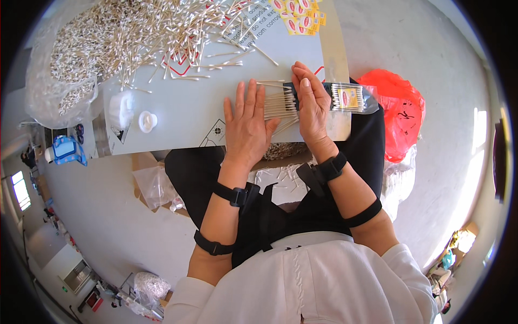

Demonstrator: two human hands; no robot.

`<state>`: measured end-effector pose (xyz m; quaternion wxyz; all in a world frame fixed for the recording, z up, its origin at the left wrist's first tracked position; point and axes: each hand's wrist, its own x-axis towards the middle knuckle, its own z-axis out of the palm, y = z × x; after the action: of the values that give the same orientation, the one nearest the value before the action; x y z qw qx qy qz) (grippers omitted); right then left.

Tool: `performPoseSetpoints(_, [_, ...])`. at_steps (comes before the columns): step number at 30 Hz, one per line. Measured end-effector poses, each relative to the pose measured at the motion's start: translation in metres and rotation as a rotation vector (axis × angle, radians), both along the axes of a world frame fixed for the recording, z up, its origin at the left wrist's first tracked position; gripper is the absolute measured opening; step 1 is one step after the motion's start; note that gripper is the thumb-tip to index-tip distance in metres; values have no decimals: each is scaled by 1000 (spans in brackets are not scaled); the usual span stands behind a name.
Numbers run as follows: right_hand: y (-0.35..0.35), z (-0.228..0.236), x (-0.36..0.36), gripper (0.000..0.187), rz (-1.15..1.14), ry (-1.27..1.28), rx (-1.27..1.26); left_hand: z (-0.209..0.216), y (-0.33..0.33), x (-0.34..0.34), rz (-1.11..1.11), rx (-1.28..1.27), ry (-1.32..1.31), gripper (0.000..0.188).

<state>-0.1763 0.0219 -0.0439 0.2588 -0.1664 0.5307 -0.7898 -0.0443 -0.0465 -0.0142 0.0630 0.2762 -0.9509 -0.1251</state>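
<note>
My left hand [247, 127] lies flat on the table, fingers stretched out, beside the stick ends of a row of cotton swabs [278, 103]. The swabs lie side by side, their white tips pointing to the right. My right hand [313, 105] rests on its edge across a dark strip [326, 92], with fingers straight and close together and the thumb up. What lies under that palm is hidden. Just right of it, a clear plastic bag [369, 101] holds swabs with a yellow and red label [348, 99] on them, partly over the table's right edge.
A big heap of loose swabs [124, 43] spills from a clear bag at the far left. Yellow labels [302, 19] lie at the far edge. A small white round container [147, 121] stands at left. A red plastic bag [399, 113] hangs right of the table [183, 127]; a box of swabs sits below.
</note>
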Motion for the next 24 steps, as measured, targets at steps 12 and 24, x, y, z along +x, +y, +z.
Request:
performPoseSetpoints(12, [2, 1, -2, 33, 12, -74, -39, 5, 15, 5, -7, 97, 67, 92])
performPoseSetpoints(24, [6, 6, 2, 36, 26, 2, 25, -7, -33, -10, -94, 72, 45, 89])
